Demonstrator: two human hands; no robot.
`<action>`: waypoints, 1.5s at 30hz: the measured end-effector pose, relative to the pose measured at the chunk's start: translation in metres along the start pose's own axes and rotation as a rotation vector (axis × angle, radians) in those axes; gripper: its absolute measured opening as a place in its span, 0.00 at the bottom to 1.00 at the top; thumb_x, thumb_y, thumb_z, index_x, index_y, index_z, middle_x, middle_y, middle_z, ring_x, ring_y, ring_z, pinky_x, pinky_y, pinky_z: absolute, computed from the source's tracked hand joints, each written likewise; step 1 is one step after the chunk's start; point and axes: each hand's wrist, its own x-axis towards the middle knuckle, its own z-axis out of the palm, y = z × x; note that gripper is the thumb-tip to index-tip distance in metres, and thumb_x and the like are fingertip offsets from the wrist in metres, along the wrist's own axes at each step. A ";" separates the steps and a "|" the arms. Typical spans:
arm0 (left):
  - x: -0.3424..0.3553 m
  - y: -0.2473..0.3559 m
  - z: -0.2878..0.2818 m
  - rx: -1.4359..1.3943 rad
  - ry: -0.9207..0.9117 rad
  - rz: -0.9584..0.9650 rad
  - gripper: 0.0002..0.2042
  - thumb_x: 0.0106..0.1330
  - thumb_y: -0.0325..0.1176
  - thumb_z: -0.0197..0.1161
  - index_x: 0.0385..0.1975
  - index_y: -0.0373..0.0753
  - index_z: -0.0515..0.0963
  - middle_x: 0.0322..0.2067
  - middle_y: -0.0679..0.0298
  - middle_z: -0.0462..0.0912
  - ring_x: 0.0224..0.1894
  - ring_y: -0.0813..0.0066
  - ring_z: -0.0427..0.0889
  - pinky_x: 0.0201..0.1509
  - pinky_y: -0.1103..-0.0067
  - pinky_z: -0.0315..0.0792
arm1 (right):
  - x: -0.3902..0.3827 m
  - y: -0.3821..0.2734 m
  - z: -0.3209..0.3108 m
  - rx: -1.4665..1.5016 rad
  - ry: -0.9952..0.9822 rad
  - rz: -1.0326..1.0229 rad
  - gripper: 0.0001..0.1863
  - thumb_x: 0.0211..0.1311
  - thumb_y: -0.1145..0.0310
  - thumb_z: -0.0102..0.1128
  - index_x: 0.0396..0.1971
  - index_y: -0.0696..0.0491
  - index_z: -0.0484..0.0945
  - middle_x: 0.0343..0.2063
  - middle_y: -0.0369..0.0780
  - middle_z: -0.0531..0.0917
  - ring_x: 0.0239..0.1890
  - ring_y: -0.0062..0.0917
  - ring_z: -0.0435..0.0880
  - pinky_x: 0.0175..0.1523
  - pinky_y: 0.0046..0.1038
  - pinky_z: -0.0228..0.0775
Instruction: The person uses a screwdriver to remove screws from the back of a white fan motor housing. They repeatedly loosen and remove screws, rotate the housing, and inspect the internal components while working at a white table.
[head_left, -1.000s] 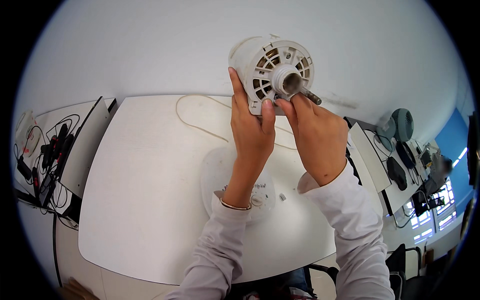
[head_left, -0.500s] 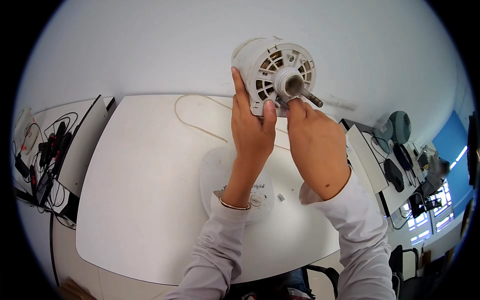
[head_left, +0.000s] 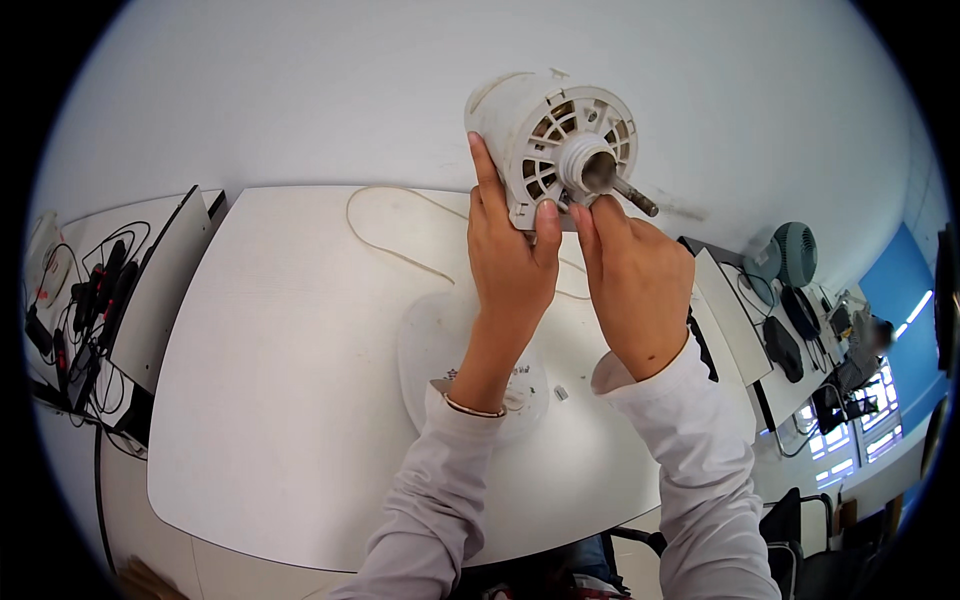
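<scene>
A whitish fan motor housing (head_left: pixel 505 115), with a slotted front and a ringed collar, is raised above the far part of the table. My left hand (head_left: pixel 508 245) grips it from below, fingers along its left side and thumb at the lower front rim. A metal shaft (head_left: pixel 634 196) juts out by the collar. Right beneath the collar, my right hand (head_left: pixel 637 268) has thumb and fingers pinched together against the housing; what they hold is hidden. Under my left forearm lies a round, pale fan base (head_left: pixel 425 345), partly covered.
A pale cord (head_left: pixel 390 255) loops over the back of the white table (head_left: pixel 270 380). A small grey piece (head_left: pixel 561 393) lies right of the base. Tools with black cables (head_left: pixel 105 285) fill a left side table. A grey-green fan (head_left: pixel 795 255) stands at right; a person (head_left: pixel 862 360) sits farther off.
The motor housing has tipped and shifted slightly right and up, with my left hand on it. My right hand's fingers have shifted under the collar, and its wrist has swung a little left.
</scene>
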 end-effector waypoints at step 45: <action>-0.006 -0.015 0.010 0.117 0.050 0.258 0.47 0.63 0.61 0.53 0.69 0.32 0.43 0.47 0.46 0.70 0.47 0.53 0.71 0.50 0.66 0.67 | -0.033 0.003 0.027 0.834 0.212 0.451 0.09 0.55 0.75 0.65 0.37 0.57 0.78 0.30 0.40 0.81 0.25 0.24 0.79 0.29 0.23 0.73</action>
